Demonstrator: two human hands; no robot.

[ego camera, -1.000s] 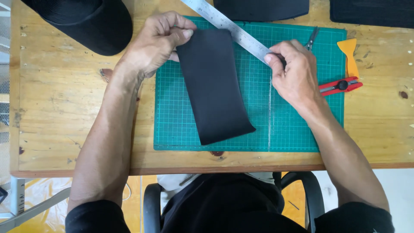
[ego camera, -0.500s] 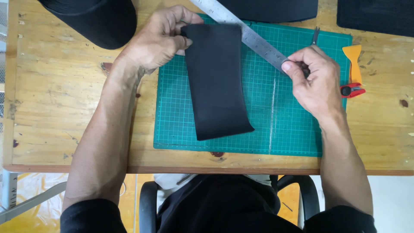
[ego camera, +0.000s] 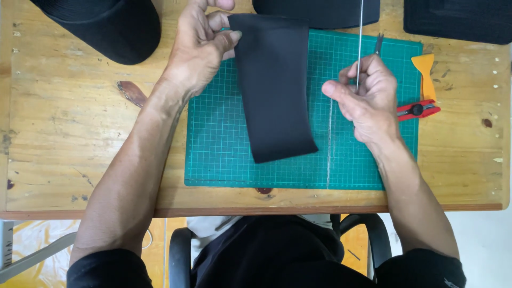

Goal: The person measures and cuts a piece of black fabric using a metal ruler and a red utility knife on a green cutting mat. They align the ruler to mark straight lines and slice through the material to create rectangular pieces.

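Observation:
A wide strip of black elastic band (ego camera: 274, 90) lies lengthwise on the green cutting mat (ego camera: 218, 149). My left hand (ego camera: 200, 45) pinches the strip's upper left edge near the mat's top. My right hand (ego camera: 365, 98) is over the right part of the mat, holding a metal ruler (ego camera: 360, 37) turned on edge, so it shows as a thin line running up out of the frame. The ruler is clear of the black strip.
A red and orange cutter (ego camera: 421, 96) lies at the mat's right edge, with small snips (ego camera: 378, 44) near the mat's top. A black roll (ego camera: 106, 26) sits top left, and more black material (ego camera: 320, 12) and a black pad (ego camera: 458, 20) along the far edge. Wooden table (ego camera: 69, 133).
My right hand lifted the ruler off the strip and turned it from flat and diagonal to upright on edge. My left hand kept its hold on the strip's upper edge.

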